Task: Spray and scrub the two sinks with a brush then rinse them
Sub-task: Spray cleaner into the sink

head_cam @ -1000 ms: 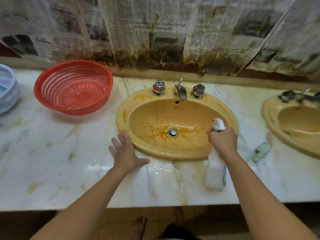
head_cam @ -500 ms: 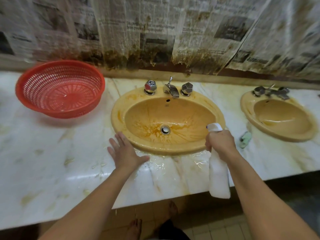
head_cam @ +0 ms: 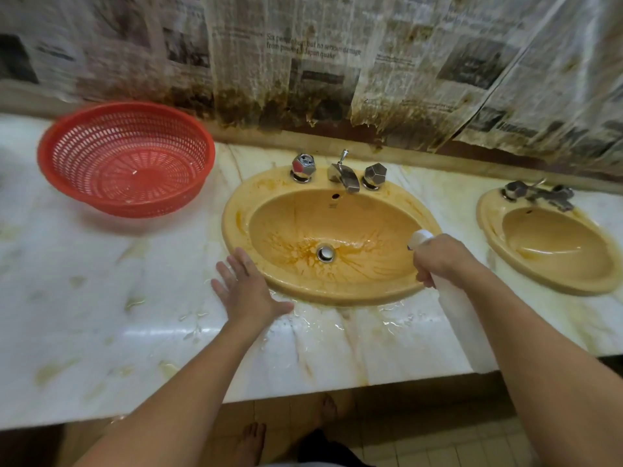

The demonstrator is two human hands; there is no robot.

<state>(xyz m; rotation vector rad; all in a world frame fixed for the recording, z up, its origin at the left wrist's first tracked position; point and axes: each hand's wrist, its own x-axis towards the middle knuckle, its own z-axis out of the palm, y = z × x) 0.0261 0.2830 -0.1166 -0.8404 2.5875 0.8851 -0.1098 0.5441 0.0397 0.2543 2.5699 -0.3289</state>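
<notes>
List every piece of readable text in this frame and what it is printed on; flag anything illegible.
"Six people hurt but no serious damage from powerful Japan quake": headline on the newspaper covering the wall; the words "people" and "powerful" are partly smeared.
Other newspaper columns and headlines: too blurred to read.
Small mark below the near sink's overflow hole: too small to read.
Spray bottle: no label shows.

At ten o'clock we see a red plastic basket point(head_cam: 126, 160), round and perforated, which stands upright on the white marble counter point(head_cam: 84, 315). The counter has yellow stains, and water lies on it at six o'clock. Along twelve o'clock, old newspaper sheets point(head_cam: 320, 55) cover the wall; their lower edges are dark brown and torn. At six o'clock, under the counter, we see a tiled floor point(head_cam: 421, 443) and bare feet point(head_cam: 251, 443).
</notes>
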